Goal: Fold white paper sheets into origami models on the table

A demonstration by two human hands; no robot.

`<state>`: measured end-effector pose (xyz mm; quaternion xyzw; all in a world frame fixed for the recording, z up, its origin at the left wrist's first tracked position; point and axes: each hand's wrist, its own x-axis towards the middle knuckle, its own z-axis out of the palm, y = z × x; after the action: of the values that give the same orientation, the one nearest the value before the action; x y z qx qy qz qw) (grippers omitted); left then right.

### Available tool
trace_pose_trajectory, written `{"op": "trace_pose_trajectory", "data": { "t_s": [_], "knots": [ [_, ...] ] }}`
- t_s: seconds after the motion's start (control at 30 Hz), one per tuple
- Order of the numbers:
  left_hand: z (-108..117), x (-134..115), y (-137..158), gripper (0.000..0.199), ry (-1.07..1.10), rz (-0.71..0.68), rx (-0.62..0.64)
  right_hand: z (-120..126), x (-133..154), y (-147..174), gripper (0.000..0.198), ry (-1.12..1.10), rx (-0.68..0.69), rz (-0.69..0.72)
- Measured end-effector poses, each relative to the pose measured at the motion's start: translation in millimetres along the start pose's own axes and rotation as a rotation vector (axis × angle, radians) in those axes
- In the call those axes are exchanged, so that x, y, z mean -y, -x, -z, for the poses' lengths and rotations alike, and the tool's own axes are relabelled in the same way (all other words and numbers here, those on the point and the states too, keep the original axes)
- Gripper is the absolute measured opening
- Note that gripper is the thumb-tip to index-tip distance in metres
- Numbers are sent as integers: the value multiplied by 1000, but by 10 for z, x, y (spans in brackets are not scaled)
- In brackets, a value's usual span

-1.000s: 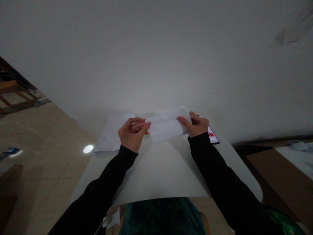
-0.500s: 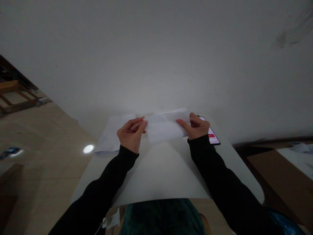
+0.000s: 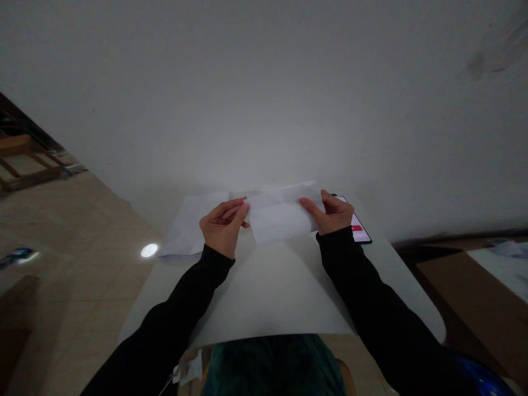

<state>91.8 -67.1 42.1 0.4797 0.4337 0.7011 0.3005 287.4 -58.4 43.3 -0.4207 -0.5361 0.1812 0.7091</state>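
Note:
Between my hands a white sheet of paper (image 3: pixel 278 217), apparently folded, is held up above the white table (image 3: pixel 272 291). My left hand (image 3: pixel 223 224) pinches its left edge between thumb and fingertips. At the other end, my right hand (image 3: pixel 332 214) grips the paper with the thumb lying on its near face and the fingers behind, mostly hidden. More white paper (image 3: pixel 187 225) lies on the table to the left, partly behind my left hand. A phone with a lit screen (image 3: pixel 361 231) lies beside and partly under my right wrist.
A pale wall (image 3: pixel 264 99) rises directly behind the table. On the right side stands a brown cardboard piece (image 3: pixel 474 302). A wooden stool (image 3: pixel 25 151) is far off at the left, on the tiled floor (image 3: pixel 94 231).
Both hands keep their hold on the paper. My left hand has shifted very slightly to the right, and the paper's tilt has changed a little.

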Motion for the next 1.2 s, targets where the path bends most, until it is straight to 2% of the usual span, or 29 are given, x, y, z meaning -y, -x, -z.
{"op": "trace_pose_trajectory", "data": {
  "t_s": [0.33,0.57,0.8,0.87,0.93,1.0,1.03,1.1,1.2],
  "knots": [
    [-7,-33,1,18,-47,5,-73,-26,-12,42,22,-2,40,-43],
    [-17,-61,3,17,-66,30,-78,-10,5,42,23,53,58,-63],
    [0,-22,-20,17,-97,-17,-72,-4,-140,40,26,95,93,-131],
    [21,10,-35,17,-145,-56,-53,15,-160,22,46,230,65,-40],
    [43,34,-43,17,-206,-102,-4,34,-139,7,55,378,70,149],
    [59,40,-41,16,-258,-144,79,36,-88,13,44,437,185,310],
    [64,36,-36,14,-278,-161,124,29,-59,25,36,433,271,343],
    [67,17,-26,12,-309,-181,201,5,-6,61,25,410,475,335],
    [61,-10,-21,12,-336,-198,247,-35,47,110,25,395,712,250]
  ]
}}
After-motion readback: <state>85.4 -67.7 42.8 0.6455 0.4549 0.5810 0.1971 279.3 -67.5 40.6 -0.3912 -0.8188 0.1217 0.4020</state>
